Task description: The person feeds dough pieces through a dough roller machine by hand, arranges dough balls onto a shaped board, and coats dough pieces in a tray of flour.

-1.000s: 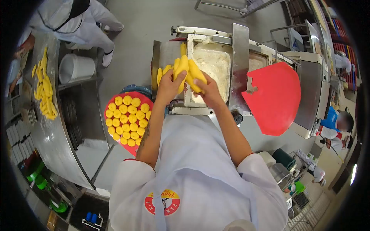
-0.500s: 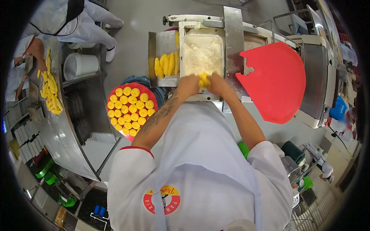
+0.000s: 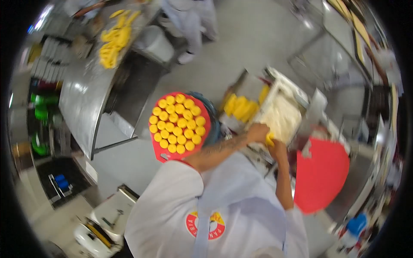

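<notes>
My left hand [image 3: 258,132] and my right hand [image 3: 278,149] are close together at the near edge of a tray of white flour [image 3: 282,115]. Between them shows a piece of yellow dough [image 3: 269,138], with the fingers of both hands closed on it; motion blur hides how each finger sits. Left of the flour, thick yellow dough rolls [image 3: 240,107] lie side by side in a metal tray. Farther left, many small round yellow dough pieces [image 3: 177,132] stand in rows on a red board [image 3: 162,156].
A second red board [image 3: 320,178], with a notched edge, is at my right. On the far left, a steel table [image 3: 81,103] carries a heap of yellow dough strips [image 3: 115,43]. Beside it are a white bucket [image 3: 157,43] and another person's white-clothed legs [image 3: 191,28].
My view has turned, so the flour tray and hands now appear farther right and lower. Both hands stay together around the yellow dough, less of which shows now.
</notes>
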The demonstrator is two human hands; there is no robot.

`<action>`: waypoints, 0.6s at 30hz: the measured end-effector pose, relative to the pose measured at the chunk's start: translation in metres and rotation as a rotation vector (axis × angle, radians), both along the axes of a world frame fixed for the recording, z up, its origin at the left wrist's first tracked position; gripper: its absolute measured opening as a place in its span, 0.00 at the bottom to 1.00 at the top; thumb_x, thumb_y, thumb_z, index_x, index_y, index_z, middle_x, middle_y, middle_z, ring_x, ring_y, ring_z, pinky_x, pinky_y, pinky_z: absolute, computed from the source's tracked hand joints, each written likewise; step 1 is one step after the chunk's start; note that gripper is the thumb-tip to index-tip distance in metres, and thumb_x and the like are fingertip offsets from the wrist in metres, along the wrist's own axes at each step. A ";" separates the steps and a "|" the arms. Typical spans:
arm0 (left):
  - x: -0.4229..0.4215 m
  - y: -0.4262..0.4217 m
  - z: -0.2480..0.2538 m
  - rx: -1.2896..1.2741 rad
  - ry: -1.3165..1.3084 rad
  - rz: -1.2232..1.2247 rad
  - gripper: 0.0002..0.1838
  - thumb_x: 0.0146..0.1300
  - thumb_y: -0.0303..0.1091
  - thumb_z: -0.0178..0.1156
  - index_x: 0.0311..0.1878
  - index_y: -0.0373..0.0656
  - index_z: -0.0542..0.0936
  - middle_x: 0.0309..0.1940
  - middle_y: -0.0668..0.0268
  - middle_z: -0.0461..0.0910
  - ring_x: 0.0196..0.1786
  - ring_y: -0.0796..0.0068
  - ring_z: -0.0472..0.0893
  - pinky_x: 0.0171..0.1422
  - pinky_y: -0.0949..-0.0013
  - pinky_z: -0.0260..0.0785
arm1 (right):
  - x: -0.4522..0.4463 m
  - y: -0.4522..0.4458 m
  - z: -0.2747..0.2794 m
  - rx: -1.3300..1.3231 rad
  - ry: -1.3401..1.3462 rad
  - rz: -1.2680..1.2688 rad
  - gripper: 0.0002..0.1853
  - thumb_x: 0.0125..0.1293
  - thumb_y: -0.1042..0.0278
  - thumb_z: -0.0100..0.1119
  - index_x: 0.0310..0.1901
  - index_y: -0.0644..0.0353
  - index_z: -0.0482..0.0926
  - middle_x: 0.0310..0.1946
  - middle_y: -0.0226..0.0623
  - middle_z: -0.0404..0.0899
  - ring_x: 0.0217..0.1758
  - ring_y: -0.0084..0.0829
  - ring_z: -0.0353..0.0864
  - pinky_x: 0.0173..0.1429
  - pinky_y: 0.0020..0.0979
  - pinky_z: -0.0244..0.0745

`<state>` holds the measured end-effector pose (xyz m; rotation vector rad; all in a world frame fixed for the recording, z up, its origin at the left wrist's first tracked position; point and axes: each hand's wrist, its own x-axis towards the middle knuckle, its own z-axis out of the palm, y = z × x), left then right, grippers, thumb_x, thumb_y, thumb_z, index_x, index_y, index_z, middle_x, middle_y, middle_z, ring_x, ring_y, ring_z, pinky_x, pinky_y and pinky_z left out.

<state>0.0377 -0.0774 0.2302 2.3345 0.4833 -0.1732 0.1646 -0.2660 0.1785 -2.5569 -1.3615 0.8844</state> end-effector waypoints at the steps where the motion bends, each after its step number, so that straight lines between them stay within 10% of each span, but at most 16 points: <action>1: 0.001 -0.005 -0.019 -0.026 -0.092 0.033 0.19 0.49 0.47 0.67 0.35 0.39 0.85 0.33 0.49 0.85 0.37 0.53 0.86 0.43 0.54 0.79 | 0.002 -0.014 0.035 0.226 -0.068 -0.015 0.24 0.59 0.61 0.64 0.56 0.63 0.81 0.39 0.53 0.86 0.40 0.50 0.87 0.50 0.44 0.80; 3: -0.022 0.036 0.008 -0.201 -0.240 0.316 0.20 0.52 0.47 0.67 0.38 0.37 0.85 0.32 0.49 0.85 0.35 0.55 0.86 0.41 0.55 0.79 | 0.035 -0.024 0.029 0.199 -0.001 -0.084 0.23 0.63 0.67 0.59 0.59 0.67 0.79 0.36 0.46 0.86 0.33 0.28 0.86 0.35 0.31 0.81; 8: -0.156 0.118 0.048 -0.947 -0.284 1.057 0.24 0.67 0.50 0.65 0.47 0.33 0.83 0.31 0.60 0.84 0.30 0.72 0.85 0.33 0.71 0.79 | -0.012 0.053 0.138 0.336 0.468 -0.555 0.20 0.68 0.70 0.55 0.58 0.72 0.77 0.47 0.45 0.82 0.43 0.32 0.85 0.44 0.32 0.85; 13: -0.282 0.168 0.055 -0.947 -0.838 1.660 0.20 0.69 0.42 0.64 0.47 0.29 0.81 0.38 0.58 0.84 0.36 0.68 0.85 0.37 0.66 0.82 | -0.029 0.173 0.123 0.383 0.530 -0.147 0.19 0.69 0.70 0.55 0.58 0.71 0.77 0.46 0.43 0.81 0.46 0.30 0.83 0.48 0.32 0.84; 14: -0.314 0.205 0.001 -0.938 -0.953 1.625 0.19 0.69 0.41 0.63 0.48 0.30 0.81 0.40 0.58 0.84 0.38 0.68 0.85 0.40 0.67 0.81 | -0.060 0.237 0.156 0.324 0.273 0.010 0.18 0.70 0.70 0.55 0.58 0.70 0.77 0.46 0.41 0.82 0.46 0.29 0.82 0.53 0.31 0.80; 18: -0.353 0.366 0.159 -1.121 -1.608 1.057 0.37 0.74 0.60 0.49 0.66 0.32 0.67 0.55 0.49 0.79 0.57 0.52 0.81 0.63 0.50 0.75 | -0.182 0.481 0.262 0.513 1.541 0.086 0.34 0.76 0.61 0.54 0.75 0.64 0.52 0.69 0.45 0.65 0.59 0.43 0.80 0.65 0.42 0.75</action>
